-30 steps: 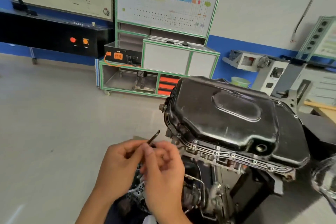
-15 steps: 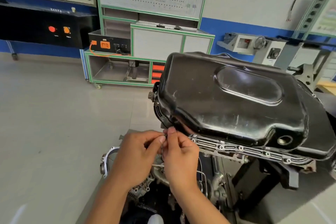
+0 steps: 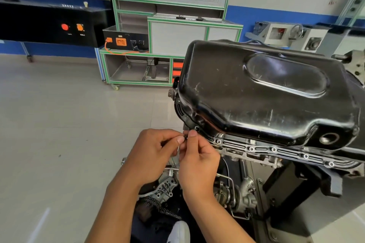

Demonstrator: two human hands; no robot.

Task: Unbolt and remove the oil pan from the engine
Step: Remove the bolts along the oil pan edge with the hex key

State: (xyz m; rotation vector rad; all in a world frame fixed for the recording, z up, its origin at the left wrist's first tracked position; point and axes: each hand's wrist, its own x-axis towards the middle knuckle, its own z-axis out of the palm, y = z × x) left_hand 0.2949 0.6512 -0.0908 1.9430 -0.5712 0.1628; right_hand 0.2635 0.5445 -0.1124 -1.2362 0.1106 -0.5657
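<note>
Within the last second the small dark tool (image 3: 185, 136), pinched between the curled fingertips of the left hand (image 3: 152, 152) and right hand (image 3: 197, 160), has been brought up to the corner bolt (image 3: 196, 128) of the black oil pan (image 3: 266, 92). The pan is still seated on the upturned engine (image 3: 237, 193), so unbolting is judged to be only beginning. No brand is seen, and the labels on the black console (image 3: 49, 25) are too blurred to be read.
</note>
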